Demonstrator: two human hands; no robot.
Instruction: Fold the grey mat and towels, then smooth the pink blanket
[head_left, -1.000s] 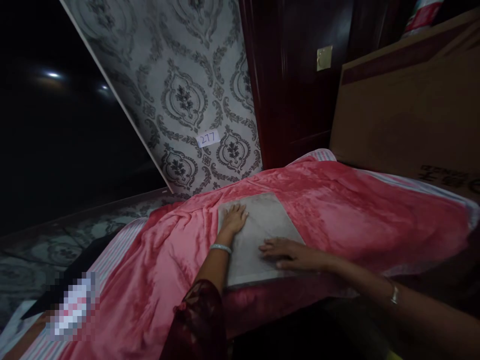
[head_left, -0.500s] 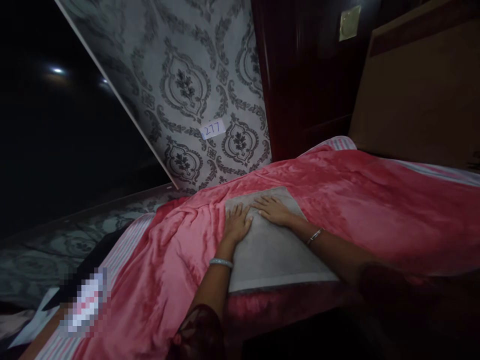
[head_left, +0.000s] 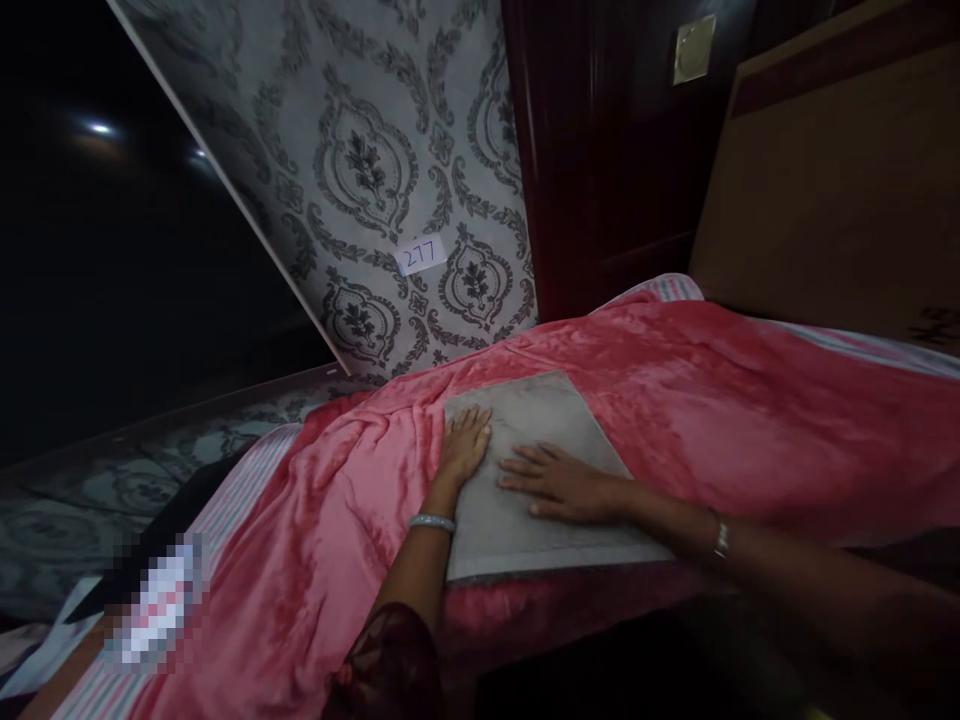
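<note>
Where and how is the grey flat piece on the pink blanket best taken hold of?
Probably by its near edge, thumb and fingers pinching, coming from the person's side. The grey piece lies flat on the blanket, with no handle showing; this edge is straight and free of hands. The left hand lies by its left edge, the right hand over its middle.

A pink blanket (head_left: 750, 410) spreads over the lower half of the frame, crumply on the left and smoother on the right, with stripy cloth (head_left: 241, 492) at its left and upper right edges and a flat grey sheet (head_left: 517, 535) lying on it near the middle.
</note>
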